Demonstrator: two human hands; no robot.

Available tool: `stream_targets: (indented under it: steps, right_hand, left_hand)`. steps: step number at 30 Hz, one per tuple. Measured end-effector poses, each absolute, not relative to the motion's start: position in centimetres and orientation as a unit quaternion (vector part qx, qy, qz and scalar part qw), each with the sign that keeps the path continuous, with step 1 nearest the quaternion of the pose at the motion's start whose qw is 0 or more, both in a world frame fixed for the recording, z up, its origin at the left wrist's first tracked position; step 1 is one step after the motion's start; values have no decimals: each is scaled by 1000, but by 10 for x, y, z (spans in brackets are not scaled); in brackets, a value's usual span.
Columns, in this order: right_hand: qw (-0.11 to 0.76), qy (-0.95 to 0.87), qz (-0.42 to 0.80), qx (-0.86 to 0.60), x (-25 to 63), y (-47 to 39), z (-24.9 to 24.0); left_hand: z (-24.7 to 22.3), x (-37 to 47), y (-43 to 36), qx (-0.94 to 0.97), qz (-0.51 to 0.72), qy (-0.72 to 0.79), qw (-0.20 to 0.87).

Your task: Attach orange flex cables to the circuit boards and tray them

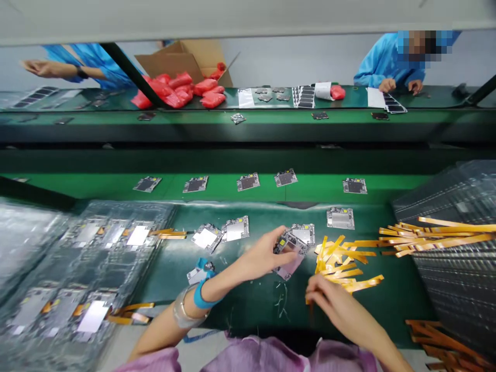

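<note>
Gripping a circuit board [289,268] by its edges, our left hand [259,256] has it between thumb and fingers over the green worktop [166,279], head view. It overlaps a second board [304,232] behind; we can't tell if they touch. Our right hand [333,299] is at the near edge of the loose orange strips [329,256], fingertips bunched close; we can't tell whether a strip sits between them. A silver-faced board [340,218] lies beyond the pile, the clear tray [112,266] off to our left, a strip bundle [445,227] to our right. Step in hand, we judge: steadying the board while getting at a strip. Next move, we'd say, calls for one strip parted cleanly from its neighbours, board kept steady.
</note>
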State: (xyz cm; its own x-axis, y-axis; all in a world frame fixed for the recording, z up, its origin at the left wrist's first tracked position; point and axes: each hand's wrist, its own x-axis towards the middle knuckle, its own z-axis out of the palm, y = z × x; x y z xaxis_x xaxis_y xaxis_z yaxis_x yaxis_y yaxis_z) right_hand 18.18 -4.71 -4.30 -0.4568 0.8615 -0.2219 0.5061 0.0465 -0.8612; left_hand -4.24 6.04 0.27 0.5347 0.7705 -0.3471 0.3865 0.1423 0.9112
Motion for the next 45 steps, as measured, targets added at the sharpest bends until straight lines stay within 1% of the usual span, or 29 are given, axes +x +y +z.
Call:
stream_targets:
  steps: [1, 3, 5, 8, 12, 17, 19, 21, 25, 27, 30, 33, 35, 40, 45]
  right_hand:
    - [246, -641, 502, -526, 187, -45, -36]
    - [343, -563, 471, -586, 193, -42, -26]
    - [379, -552, 422, -611, 194, -38, -21]
    - [372, -573, 378, -624, 191, -33, -20]
    - [384, -559, 347, -648, 191, -32, -22]
    - [386, -548, 341, -659, 192, -36, -25]
    - [384, -560, 339, -651, 191, -39, -26]
    - [388, -569, 355, -633, 191, -43, -25]
    - [431, -491, 470, -593, 205, -50, -18]
    - [423, -461, 536, -567, 215, -48, -12]
    - [364, -450, 606, -546, 221, -39, -3]
    - [328, -446, 614, -562, 215, -31, 6]
    - [321, -431, 629, -562, 208, -28, 11]
    - [291, -377, 661, -580, 195, -28, 16]
    - [287, -378, 670, -571, 193, -30, 13]
  left_hand:
    - [5, -37, 56, 634, 159, 460, 601]
    - [10, -26, 48, 646, 152, 464, 586]
    - [15, -15, 40, 650, 138, 457, 591]
    - [21, -2, 31, 653, 115, 445, 601]
    - [27, 5, 26, 706, 89, 464, 528]
    - [31, 8, 22, 727, 73, 470, 496]
    - [30, 9, 23, 714, 81, 467, 516]
    - [26, 9, 27, 685, 104, 458, 557]
    - [20, 6, 46, 647, 156, 432, 608]
    - [22, 4, 55, 642, 158, 418, 623]
    - [29, 0, 64, 637, 114, 386, 657]
    - [36, -6, 65, 657, 54, 359, 661]
    - [40, -9, 65, 669, 25, 352, 654]
    - [46, -15, 63, 693, 1, 345, 633]
    - [49, -15, 62, 710, -22, 343, 615]
